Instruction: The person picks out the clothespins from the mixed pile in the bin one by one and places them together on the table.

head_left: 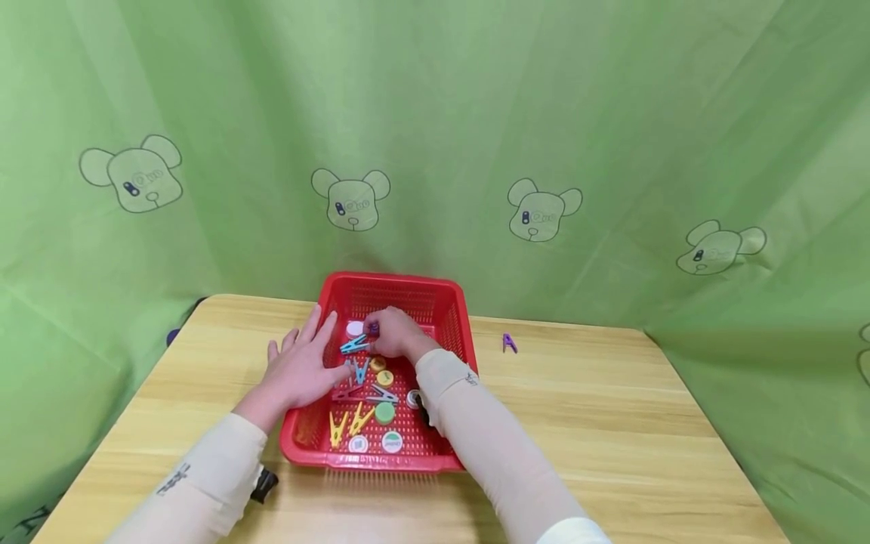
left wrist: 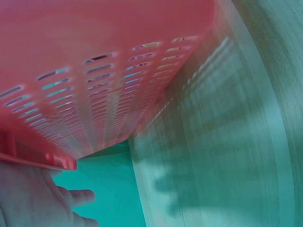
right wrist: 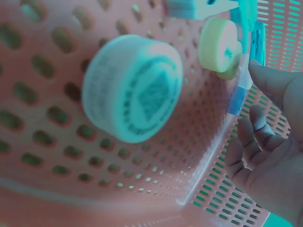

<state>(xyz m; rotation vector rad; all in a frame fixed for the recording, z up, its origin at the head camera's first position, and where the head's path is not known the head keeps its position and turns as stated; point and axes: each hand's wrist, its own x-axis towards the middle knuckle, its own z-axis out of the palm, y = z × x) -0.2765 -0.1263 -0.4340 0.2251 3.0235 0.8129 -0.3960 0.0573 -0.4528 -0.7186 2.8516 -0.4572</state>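
Observation:
A red plastic basket (head_left: 381,462) holds clothespins and round bottle caps. My left hand (head_left: 303,372) lies over its left rim with fingers spread and straight; the thumb reaches inside near a blue clothespin (head_left: 361,370). At the basket's back, my right hand (head_left: 396,332) has its fingertips around a purple clothespin (head_left: 373,329) and appears to pinch it, though the fingers partly hide it. Just below those fingertips lies a light-blue clothespin (head_left: 353,345). In the right wrist view, the thumb and curled fingers (right wrist: 247,142) show past a white cap (right wrist: 135,87).
Another purple clothespin (head_left: 509,343) lies on the wooden table (head_left: 612,423) right of the basket. Yellow clothespins (head_left: 337,430), a green cap (head_left: 384,412) and white caps (head_left: 392,442) lie in the basket's front part. A green curtain (head_left: 435,113) hangs behind the table.

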